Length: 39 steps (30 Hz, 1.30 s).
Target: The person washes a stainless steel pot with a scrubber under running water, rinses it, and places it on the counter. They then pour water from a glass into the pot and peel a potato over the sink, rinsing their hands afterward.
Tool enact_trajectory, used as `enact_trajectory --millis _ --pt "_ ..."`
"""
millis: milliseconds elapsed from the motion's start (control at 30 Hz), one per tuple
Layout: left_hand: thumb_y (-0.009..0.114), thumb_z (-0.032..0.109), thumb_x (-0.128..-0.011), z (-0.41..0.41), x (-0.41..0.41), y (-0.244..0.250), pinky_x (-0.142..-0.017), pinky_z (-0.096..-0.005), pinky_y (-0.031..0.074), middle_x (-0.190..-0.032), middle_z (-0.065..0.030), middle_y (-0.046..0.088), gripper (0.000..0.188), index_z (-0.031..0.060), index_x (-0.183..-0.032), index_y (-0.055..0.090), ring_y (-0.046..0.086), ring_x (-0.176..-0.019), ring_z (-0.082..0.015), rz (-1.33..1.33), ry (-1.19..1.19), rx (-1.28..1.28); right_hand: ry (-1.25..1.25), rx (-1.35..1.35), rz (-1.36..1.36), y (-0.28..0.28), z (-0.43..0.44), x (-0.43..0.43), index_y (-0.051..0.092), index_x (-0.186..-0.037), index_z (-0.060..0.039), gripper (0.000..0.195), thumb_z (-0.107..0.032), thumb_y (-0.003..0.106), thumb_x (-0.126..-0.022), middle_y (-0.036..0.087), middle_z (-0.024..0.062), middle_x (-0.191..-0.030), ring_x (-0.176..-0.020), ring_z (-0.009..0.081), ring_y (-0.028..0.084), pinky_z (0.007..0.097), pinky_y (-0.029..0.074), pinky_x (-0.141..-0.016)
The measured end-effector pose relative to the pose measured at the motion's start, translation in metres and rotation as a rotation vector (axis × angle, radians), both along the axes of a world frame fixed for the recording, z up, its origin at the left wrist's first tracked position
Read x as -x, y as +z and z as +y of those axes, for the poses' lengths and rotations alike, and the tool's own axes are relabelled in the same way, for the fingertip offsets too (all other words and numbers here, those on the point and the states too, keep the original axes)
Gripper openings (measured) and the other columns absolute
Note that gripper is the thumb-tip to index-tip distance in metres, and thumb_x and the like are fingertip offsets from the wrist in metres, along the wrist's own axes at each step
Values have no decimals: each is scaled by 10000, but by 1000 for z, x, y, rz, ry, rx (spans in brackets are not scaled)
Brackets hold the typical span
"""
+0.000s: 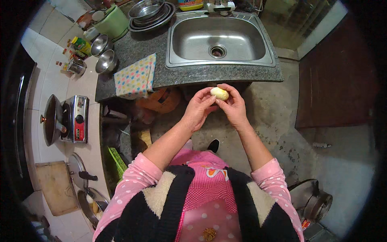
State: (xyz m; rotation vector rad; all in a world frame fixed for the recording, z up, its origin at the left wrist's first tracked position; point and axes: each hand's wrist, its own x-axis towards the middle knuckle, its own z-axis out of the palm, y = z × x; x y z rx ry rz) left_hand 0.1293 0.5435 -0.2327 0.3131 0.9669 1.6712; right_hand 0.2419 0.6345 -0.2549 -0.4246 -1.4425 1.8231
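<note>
Both of my hands hold one small oval item (219, 93), pale white and yellow, in front of the counter's edge. It looks like a peeled egg or a small vegetable; I cannot tell which. The fingertips of my left hand (201, 107) touch its left side. My right hand (234, 106) grips it from the right, with the thumb at its lower edge. Beyond the hands, a stainless steel sink (222, 62) with a drain is set in the grey stone counter (187, 74).
A dotted cloth (135, 77) hangs over the counter's front edge. Metal bowls (106, 61) and stacked basins (148, 15) stand behind it. At left are a wok (53, 121), a portable stove (80, 119), a wooden board (57, 187) and a pot (87, 208).
</note>
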Motion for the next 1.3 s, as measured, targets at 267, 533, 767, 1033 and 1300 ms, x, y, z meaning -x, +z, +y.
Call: enact_trajectory --millis 267,533,767,1033,1300 --pt "607 122 -892 42 17 -6 -911 -356 494 -1160 -77 553 373 58 -1236 478 563 -1072 -188 -141 -56 -79 -163 -418 -322 14 33 15 535 -1195 -76 469 -1 655 -748 559 118 -1181 -1101 244 545 321 454 -903" --pt "586 122 -904 84 82 9 -923 -349 490 -1143 -114 561 355 23 -1226 476 561 -1072 -202 -200 -54 -74 -239 -701 -451 47 74 67 571 -1125 -71 396 -67 701 -751 565 110 -1168 -1061 246 561 329 477 -835" --pt "592 49 -862 127 152 29 -883 -307 507 -1092 -98 598 367 -11 -1212 498 594 -981 -166 13 -148 -45 -263 -767 -540 67 114 132 585 -1101 -60 332 -86 653 -776 604 84 -1096 -912 194 599 293 493 -713" --pt "581 18 -859 160 185 36 -870 -297 519 -1087 -105 595 393 -23 -1237 481 595 -973 -177 89 -123 50 -273 -959 -576 60 155 172 602 -996 -15 252 -113 608 -764 616 153 -960 -893 333 597 411 488 -777" --pt "558 7 -864 206 189 20 -857 -291 532 -1085 -114 591 382 -37 -1235 478 601 -982 -181 53 2 79 -225 -879 -570 58 202 185 607 -979 -8 238 -110 599 -765 631 155 -937 -860 325 614 397 499 -752"
